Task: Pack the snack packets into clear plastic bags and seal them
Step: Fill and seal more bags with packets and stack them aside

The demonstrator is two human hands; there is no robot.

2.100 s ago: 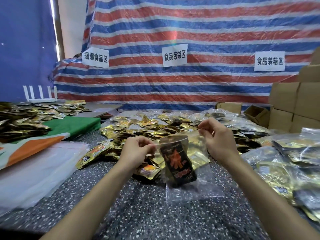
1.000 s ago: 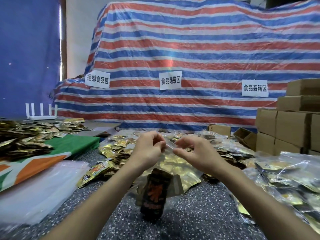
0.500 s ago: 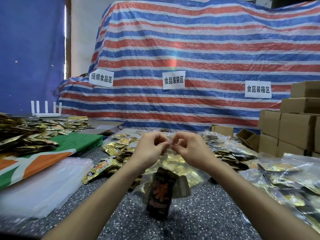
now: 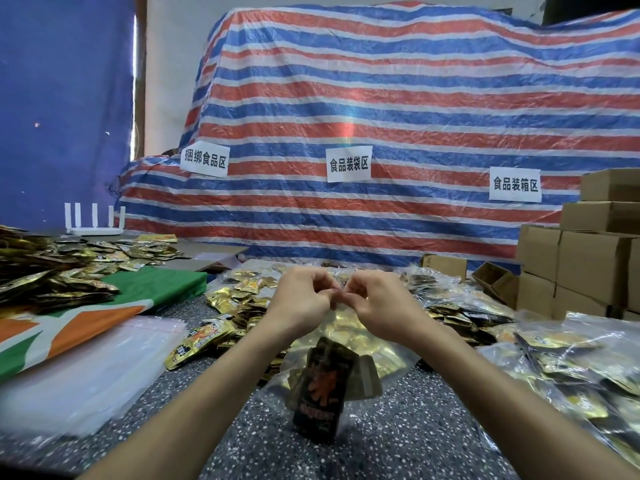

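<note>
Sealing step, to judge by the grip. Over the counter [image 4: 398, 445], left hand [image 4: 301, 299] and right hand [image 4: 377, 306] raised side by side, fingers curled, tips almost meeting, both pinching the mouth of the clear plastic bag [image 4: 391, 362]. Hanging below the hands, that bag with a dark snack packet [image 4: 320, 393] upright in front and gold ones behind it. Lowest corner close to the counter, contact impossible to tell through the blur.

To do this well: start the pinch at the middle of the closure, as here. Then slide thumb and forefinger outward along it, one hand toward each corner, pressing firmly all the way. Hold the mouth level and taut to stop the two lips from skewing. Check for any packet corner poking up into the seam and shake it down first. Squeeze out a little trapped air before closing the last stretch. Run a fingertip back along the closure to feel for gaps.

Just beyond the hands, loose gold packets [image 4: 239, 299] in a heap. To the left, flat empty bags [image 4: 86, 368] in a stack. To the right, filled bags [image 4: 571, 362] in a pile, likely the place for this one after sealing.
</note>
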